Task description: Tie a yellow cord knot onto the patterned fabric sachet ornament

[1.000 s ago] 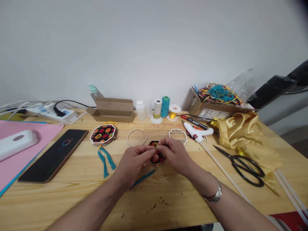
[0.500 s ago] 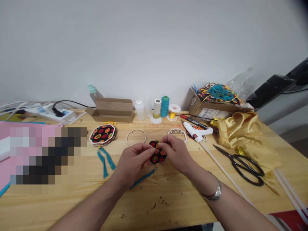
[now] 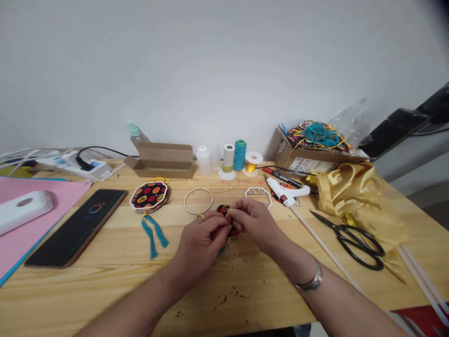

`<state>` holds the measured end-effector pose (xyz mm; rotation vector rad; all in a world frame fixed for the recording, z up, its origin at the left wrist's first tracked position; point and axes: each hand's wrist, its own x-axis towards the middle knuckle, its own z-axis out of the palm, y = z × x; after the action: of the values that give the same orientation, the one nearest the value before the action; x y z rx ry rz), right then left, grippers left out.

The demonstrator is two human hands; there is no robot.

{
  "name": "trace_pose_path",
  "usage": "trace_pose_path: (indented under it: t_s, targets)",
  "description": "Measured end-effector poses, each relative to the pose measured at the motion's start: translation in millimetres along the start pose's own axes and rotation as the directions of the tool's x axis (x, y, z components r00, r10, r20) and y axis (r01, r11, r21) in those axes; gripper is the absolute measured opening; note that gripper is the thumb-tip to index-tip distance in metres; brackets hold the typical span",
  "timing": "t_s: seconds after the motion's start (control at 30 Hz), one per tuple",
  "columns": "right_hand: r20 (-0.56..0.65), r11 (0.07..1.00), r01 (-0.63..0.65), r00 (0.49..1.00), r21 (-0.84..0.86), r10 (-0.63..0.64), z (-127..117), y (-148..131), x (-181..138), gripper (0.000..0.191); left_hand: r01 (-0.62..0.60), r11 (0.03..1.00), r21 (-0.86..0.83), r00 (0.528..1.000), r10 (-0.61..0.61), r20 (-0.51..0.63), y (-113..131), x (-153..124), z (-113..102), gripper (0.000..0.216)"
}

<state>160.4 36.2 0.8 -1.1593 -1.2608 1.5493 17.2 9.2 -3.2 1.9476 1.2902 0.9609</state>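
Note:
Both my hands meet over a small black fabric ornament (image 3: 224, 210) with red and orange dots, lying on the wooden table (image 3: 105, 281). My left hand (image 3: 201, 238) is closed over its lower part, a gold ring on one finger. My right hand (image 3: 252, 222) pinches its upper edge; a silver bracelet sits on that wrist. Most of the ornament and its teal tassel are hidden under my fingers. A finished ornament (image 3: 150, 195) with a teal tassel (image 3: 154, 231) lies to the left. A wooden ring (image 3: 198, 200) and a wooden lattice piece (image 3: 258, 194) lie just behind my hands.
A black phone (image 3: 79, 226), pink paper (image 3: 24, 229) and a white device (image 3: 23, 208) lie at the left. Thread spools (image 3: 240, 154), bottles and a cardboard box (image 3: 164, 159) line the wall. A glue gun (image 3: 286, 191), yellow satin cloth (image 3: 354, 192), black scissors (image 3: 358, 241) and white rods (image 3: 322, 245) sit at the right.
My left hand has slid forward over the ornament, covering most of it and the tassel. My right hand has kept its pinch on the upper edge.

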Motion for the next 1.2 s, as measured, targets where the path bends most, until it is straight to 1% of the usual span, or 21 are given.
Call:
trace_pose_path:
  t_s: [0.1, 0.2, 0.3, 0.43, 0.5, 0.57, 0.63, 0.67, 0.73, 0.77, 0.83, 0.9, 0.97, 1.0, 1.1, 1.2]
  targets:
    - [0.022, 0.998, -0.022, 1.0, 0.064, 0.021, 0.3, 0.4, -0.1, 0.011, -0.034, 0.999, 0.035, 0.999, 0.034, 0.002, 1.5, 0.1, -0.4, 0.017]
    - [0.028, 0.996, -0.02, 0.999, 0.084, 0.018, 0.4, 0.5, -0.2, 0.011, -0.072, 0.995, 0.075, 0.997, 0.072, 0.005, 1.1, 0.2, -0.5, 0.017]
    - [0.02, 0.995, -0.02, 1.0, 0.098, 0.018, 1.2, -0.1, -0.8, 0.011, -0.116, 0.982, 0.152, 0.993, 0.116, 0.013, -3.0, -0.7, 0.5, 0.018]
    - [0.003, 0.991, -0.053, 0.999, 0.122, 0.053, 2.7, 0.0, -1.4, 0.013, -0.193, 0.949, 0.251, 0.981, 0.186, 0.053, -10.3, -3.1, 3.4, 0.02]
    - [0.008, 0.99, -0.065, 0.998, 0.127, 0.065, 2.9, -0.3, -1.5, 0.014, -0.215, 0.944, 0.251, 0.977, 0.206, 0.063, -10.8, -3.7, 4.1, 0.021]
    - [0.019, 0.991, -0.058, 0.998, 0.118, 0.056, 2.3, -1.5, -1.4, 0.014, -0.204, 0.958, 0.2, 0.979, 0.197, 0.053, -7.9, -3.8, 3.6, 0.019]
    - [0.011, 0.997, -0.03, 1.0, 0.077, 0.029, 0.9, -3.1, -1.3, 0.012, -0.154, 0.982, 0.108, 0.988, 0.152, 0.027, -2.9, -3.5, 1.9, 0.015]
    - [-0.006, 0.999, -0.009, 1.0, 0.039, 0.01, 0.0, -3.8, -1.3, 0.011, -0.106, 0.993, 0.057, 0.994, 0.106, 0.011, -0.4, -3.3, 0.7, 0.013]
    - [-0.047, 0.998, 0.036, 0.998, -0.061, -0.038, -1.8, -3.9, -1.2, 0.009, 0.029, 0.998, -0.05, 0.999, -0.03, -0.022, 3.2, -2.6, -1.2, 0.011]
    - [-0.061, 0.992, 0.059, 0.996, -0.114, -0.066, -2.6, -3.2, -1.3, 0.009, 0.107, 0.987, -0.116, 0.993, -0.111, -0.029, 4.1, -2.0, -1.7, 0.011]
    - [-0.071, 0.972, 0.1, 0.991, -0.211, -0.117, -3.4, -0.9, -1.5, 0.007, 0.263, 0.931, -0.252, 0.963, -0.27, 0.005, 4.6, -0.5, -2.0, 0.013]
    - [-0.065, 0.948, 0.13, 0.986, -0.291, -0.155, -3.3, 1.8, -2.2, 0.006, 0.388, 0.841, -0.377, 0.92, -0.38, 0.098, 4.6, 1.3, -1.4, 0.021]
    - [-0.054, 0.919, 0.147, 0.982, -0.367, -0.178, -2.8, 3.7, -3.2, 0.007, 0.463, 0.766, -0.445, 0.885, -0.424, 0.192, 5.0, 3.1, -0.8, 0.028]
    - [-0.046, 0.905, 0.153, 0.982, -0.398, -0.186, -2.4, 4.1, -3.7, 0.008, 0.48, 0.745, -0.464, 0.877, -0.428, 0.219, 5.1, 3.7, -0.5, 0.029]
    - [-0.021, 0.88, 0.162, 0.981, -0.447, -0.191, -1.4, 4.0, -5.2, 0.009, 0.487, 0.717, -0.499, 0.872, -0.429, 0.235, 3.4, 4.4, 0.7, 0.028]
    - [-0.011, 0.869, 0.164, 0.981, -0.466, -0.191, -0.7, 3.4, -5.9, 0.01, 0.499, 0.655, -0.568, 0.863, -0.435, 0.257, -1.6, 3.9, 2.9, 0.026]
